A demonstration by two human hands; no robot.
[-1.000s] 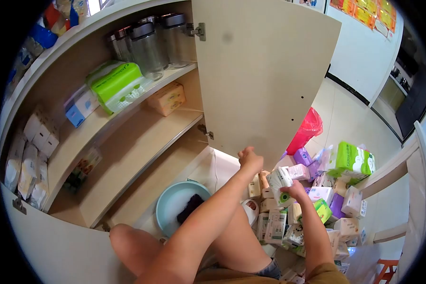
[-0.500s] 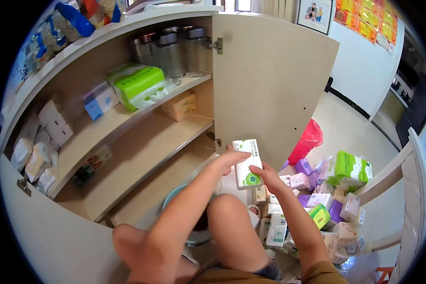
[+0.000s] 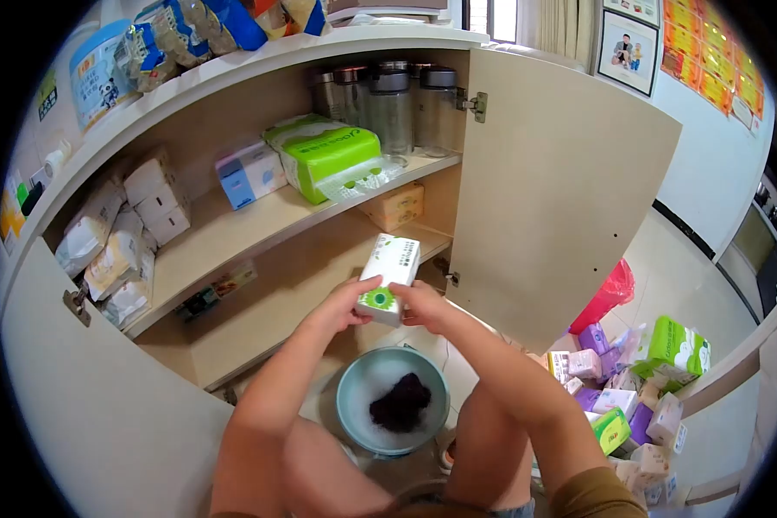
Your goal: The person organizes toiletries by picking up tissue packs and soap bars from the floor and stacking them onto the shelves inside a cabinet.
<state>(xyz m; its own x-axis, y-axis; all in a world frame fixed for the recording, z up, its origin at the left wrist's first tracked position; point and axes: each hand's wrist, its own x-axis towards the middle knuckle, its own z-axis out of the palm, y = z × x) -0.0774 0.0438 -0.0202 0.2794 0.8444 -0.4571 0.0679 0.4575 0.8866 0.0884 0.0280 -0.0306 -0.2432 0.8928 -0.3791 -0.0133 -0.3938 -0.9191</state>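
Both hands grip a white tissue pack (image 3: pixel 392 263) with a green leafy print, held in front of the open cabinet. My left hand (image 3: pixel 344 304) wraps its left side, and my right hand (image 3: pixel 423 304) presses its lower right side. Just beyond the pack is the cabinet's lower shelf (image 3: pixel 293 298); a yellowish tissue pack (image 3: pixel 395 207) sits at that shelf's right end. Higher up, the upper shelf (image 3: pixel 203 237) bears a green tissue bundle (image 3: pixel 319 151), a blue-and-white pack (image 3: pixel 250 175) and several white packs (image 3: pixel 160 203) at the left.
A light-blue basin (image 3: pixel 354 423) with foamy water and dark cloth stands between my knees. Right lies a heap of tissue packs (image 3: pixel 617 401) with a green bundle (image 3: pixel 672 350). The cabinet door (image 3: pixel 552 190) stands ajar near a red bag (image 3: pixel 609 293). Glass bottles (image 3: pixel 391 112) stand on the upper shelf.
My view has swung left. Both hands have carried the white tissue pack from beside the heap to in front of the lower shelf, and the basin has come into full view.
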